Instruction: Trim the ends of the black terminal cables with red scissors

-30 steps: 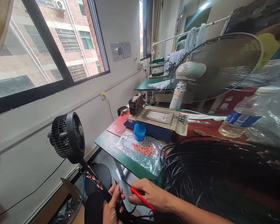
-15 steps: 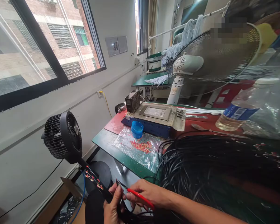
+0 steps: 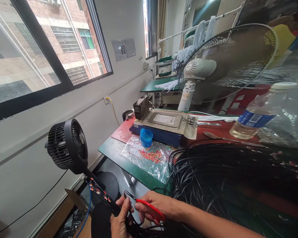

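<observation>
This looks like a wiring workshop, with heaped black cables (image 3: pixel 196 175), red-handled pliers (image 3: pixel 150 209), coloured scraps (image 3: pixel 151 155) and a workbench (image 3: pixel 111 149).

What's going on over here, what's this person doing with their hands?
The person's left hand holds black cables, some with red and yellow ends showing. The right hand grips a red-handled tool, its tip right at the end of one cable; whether it has closed on it is too small to tell. On the table, red and yellow scraps lie on a clear plastic sheet near a blue cup, beside a big heap of black cable.
</observation>
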A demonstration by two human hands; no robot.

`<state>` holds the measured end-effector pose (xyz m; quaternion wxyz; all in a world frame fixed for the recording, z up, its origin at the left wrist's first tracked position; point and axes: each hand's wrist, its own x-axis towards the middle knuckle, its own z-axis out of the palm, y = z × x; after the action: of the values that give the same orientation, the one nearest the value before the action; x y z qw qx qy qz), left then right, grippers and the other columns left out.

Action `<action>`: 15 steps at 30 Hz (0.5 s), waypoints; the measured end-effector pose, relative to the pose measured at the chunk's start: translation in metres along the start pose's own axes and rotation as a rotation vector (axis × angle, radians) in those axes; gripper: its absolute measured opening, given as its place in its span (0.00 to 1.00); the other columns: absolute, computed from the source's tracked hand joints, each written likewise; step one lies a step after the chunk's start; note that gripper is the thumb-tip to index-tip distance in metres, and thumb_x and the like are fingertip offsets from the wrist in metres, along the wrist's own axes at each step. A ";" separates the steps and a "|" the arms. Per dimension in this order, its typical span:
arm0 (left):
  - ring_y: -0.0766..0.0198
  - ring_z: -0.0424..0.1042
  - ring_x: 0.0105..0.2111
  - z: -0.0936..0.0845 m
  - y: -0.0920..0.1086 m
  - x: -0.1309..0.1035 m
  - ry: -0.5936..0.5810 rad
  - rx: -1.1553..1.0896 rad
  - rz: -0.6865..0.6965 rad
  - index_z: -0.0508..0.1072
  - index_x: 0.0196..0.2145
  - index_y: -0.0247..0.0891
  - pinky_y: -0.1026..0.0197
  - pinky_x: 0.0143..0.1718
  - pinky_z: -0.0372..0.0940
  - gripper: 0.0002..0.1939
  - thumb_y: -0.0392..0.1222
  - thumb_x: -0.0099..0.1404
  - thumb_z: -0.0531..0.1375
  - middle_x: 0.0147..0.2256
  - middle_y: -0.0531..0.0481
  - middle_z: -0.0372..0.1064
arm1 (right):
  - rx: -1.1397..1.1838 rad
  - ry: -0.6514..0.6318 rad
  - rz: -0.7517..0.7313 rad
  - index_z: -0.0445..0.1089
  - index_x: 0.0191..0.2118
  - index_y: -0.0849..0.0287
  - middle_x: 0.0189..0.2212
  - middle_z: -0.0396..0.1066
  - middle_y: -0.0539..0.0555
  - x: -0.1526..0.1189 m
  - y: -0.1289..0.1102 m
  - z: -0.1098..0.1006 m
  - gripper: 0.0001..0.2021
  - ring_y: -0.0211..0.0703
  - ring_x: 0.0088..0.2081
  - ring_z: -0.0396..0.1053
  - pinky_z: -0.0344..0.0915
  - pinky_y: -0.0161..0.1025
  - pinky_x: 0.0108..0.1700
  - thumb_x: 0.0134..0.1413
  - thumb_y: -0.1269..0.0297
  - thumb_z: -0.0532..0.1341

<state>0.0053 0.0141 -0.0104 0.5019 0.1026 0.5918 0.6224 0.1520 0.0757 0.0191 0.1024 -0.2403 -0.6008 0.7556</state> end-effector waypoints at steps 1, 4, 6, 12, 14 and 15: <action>0.76 0.52 0.11 0.000 0.000 0.000 0.009 0.007 0.006 0.69 0.29 0.34 0.71 0.13 0.44 0.15 0.42 0.45 0.66 0.12 0.59 0.61 | 0.002 -0.006 0.003 0.69 0.28 0.66 0.15 0.54 0.45 0.000 0.000 0.000 0.27 0.26 0.15 0.53 0.50 0.25 0.17 0.48 0.41 0.55; 0.77 0.51 0.11 -0.001 -0.002 0.001 0.023 0.026 0.026 0.70 0.31 0.33 0.71 0.13 0.43 0.17 0.43 0.44 0.67 0.11 0.59 0.59 | -0.007 -0.014 0.011 0.70 0.28 0.67 0.15 0.55 0.45 0.000 0.000 -0.001 0.27 0.25 0.15 0.53 0.50 0.25 0.17 0.47 0.41 0.54; 0.77 0.52 0.11 -0.001 -0.002 0.001 0.029 0.026 0.026 0.71 0.32 0.32 0.71 0.13 0.44 0.19 0.44 0.42 0.67 0.12 0.59 0.60 | -0.007 -0.009 0.023 0.70 0.28 0.67 0.15 0.55 0.45 0.000 0.001 -0.001 0.28 0.26 0.15 0.53 0.50 0.26 0.17 0.47 0.40 0.54; 0.77 0.53 0.11 0.002 -0.003 -0.002 -0.011 0.017 0.021 0.72 0.32 0.31 0.72 0.13 0.45 0.22 0.47 0.40 0.68 0.12 0.57 0.61 | 0.076 0.053 -0.014 0.68 0.26 0.67 0.13 0.54 0.45 0.006 0.003 0.003 0.29 0.27 0.14 0.52 0.50 0.27 0.17 0.46 0.39 0.53; 0.76 0.55 0.12 0.002 -0.007 -0.002 -0.048 0.035 -0.007 0.71 0.31 0.31 0.73 0.12 0.45 0.23 0.48 0.39 0.68 0.12 0.56 0.62 | 0.159 0.209 -0.071 0.65 0.24 0.66 0.11 0.53 0.44 0.010 0.000 0.001 0.29 0.27 0.13 0.51 0.48 0.27 0.16 0.47 0.38 0.51; 0.75 0.57 0.12 0.001 -0.010 -0.002 -0.062 0.053 -0.025 0.71 0.30 0.31 0.73 0.11 0.45 0.24 0.49 0.37 0.69 0.12 0.55 0.63 | 0.203 0.316 -0.112 0.63 0.23 0.65 0.11 0.53 0.44 0.011 -0.002 -0.001 0.29 0.27 0.13 0.51 0.47 0.27 0.16 0.47 0.38 0.51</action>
<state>0.0119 0.0113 -0.0181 0.5250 0.1275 0.5934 0.5967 0.1431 0.0821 0.0178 0.2610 -0.3108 -0.5104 0.7582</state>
